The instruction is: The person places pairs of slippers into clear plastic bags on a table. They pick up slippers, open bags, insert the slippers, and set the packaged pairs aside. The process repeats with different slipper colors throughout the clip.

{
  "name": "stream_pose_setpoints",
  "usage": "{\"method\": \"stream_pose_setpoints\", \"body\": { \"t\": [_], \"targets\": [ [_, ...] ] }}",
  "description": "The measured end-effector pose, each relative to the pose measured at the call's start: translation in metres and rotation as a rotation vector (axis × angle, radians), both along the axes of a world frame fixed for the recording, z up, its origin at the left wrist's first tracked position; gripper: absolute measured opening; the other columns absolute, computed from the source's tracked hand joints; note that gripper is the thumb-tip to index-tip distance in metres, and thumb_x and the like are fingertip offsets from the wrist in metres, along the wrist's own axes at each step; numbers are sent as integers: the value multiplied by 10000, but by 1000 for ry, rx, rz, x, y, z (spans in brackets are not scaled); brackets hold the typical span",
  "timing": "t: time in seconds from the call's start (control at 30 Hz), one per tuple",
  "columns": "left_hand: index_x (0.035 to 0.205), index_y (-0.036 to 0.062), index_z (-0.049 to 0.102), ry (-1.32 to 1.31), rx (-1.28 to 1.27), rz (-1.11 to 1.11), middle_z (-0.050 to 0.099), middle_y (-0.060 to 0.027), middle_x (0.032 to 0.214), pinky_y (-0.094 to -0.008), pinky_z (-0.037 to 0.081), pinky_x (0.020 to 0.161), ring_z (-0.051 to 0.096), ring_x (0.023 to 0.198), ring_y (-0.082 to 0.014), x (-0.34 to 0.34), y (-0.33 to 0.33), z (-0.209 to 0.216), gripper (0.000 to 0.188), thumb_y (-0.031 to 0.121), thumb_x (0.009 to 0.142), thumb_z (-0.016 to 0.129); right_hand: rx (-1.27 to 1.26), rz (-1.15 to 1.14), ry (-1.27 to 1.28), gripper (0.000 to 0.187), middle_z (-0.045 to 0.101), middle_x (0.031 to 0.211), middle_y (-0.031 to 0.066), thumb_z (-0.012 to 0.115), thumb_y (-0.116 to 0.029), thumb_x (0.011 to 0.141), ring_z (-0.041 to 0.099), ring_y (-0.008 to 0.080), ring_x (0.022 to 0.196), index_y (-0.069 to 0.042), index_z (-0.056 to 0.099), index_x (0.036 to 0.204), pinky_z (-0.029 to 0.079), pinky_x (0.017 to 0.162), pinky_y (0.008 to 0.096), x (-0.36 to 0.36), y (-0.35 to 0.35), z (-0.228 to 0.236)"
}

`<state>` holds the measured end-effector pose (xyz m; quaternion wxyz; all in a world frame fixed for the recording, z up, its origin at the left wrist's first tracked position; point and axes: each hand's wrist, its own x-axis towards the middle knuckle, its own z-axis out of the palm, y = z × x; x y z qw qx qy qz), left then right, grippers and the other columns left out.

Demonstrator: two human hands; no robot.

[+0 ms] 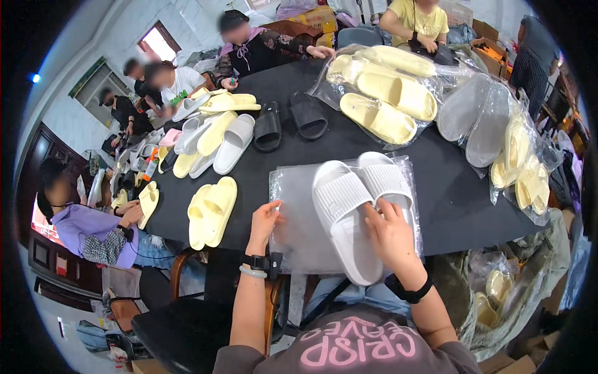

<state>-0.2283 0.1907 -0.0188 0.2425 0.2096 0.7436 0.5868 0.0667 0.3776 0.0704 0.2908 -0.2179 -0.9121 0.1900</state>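
A pair of light grey slide slippers (347, 212) lies in front of me on a flat clear plastic bag (293, 240), toes pointing away. My right hand (393, 234) grips the pair where the two slippers meet, its fingertips by the straps. The hand partly covers the right slipper. At the bag's left edge, my left hand (266, 221) has its fingers curled on the film, some of them behind it. A pair of pale yellow slippers (212, 213) rests on the table to the left of that hand.
On the black table (458, 212) lie black slippers (268, 126), a pile of mixed slippers (215, 134), bagged yellow pairs (397, 93) and a bagged grey pair (476, 118). A large sack (529, 274) with bagged slippers stands at my right. Other people work around the table.
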Motion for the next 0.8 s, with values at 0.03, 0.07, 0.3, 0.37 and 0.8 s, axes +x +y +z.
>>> {"method": "stream_pose_setpoints", "body": {
  "t": [0.03,0.07,0.3,0.37,0.8],
  "targets": [
    [1234,-20,619,0,-27,-2,698,-94,935,-263,538,682,665,754,-137,-2,0,1,312,-34,932,542,2,27,-4,328,565,1184,147,629,-128,858,564,330,1031,-75,634,1182,544,786,406,-8,-3,5],
    [1232,-25,622,0,-55,-3,697,-91,957,-260,533,686,657,761,-132,-4,0,3,311,-28,931,546,0,41,6,329,563,1183,148,625,-128,860,563,331,1031,-75,630,1185,544,788,407,-17,-8,10],
    [1216,-39,621,230,-154,-22,681,-91,830,-274,532,671,648,722,-136,-21,-4,-19,312,10,909,590,27,126,-79,394,545,1221,154,619,-175,868,563,338,1042,-71,587,1248,535,817,420,-83,-47,-14],
    [1238,-24,610,263,-131,-90,676,-122,1002,-279,529,794,658,884,-178,-23,0,-14,343,7,896,603,43,132,-149,424,531,1252,171,620,-184,871,560,350,1055,-65,568,1275,533,822,432,-93,-48,-44],
    [1332,93,560,829,-124,-499,577,-217,1282,-400,499,934,585,1152,-348,103,-5,77,439,205,916,645,-374,37,35,516,431,1421,254,579,-112,941,445,403,1291,25,425,1415,370,1083,442,5,12,-78]
  ]
}}
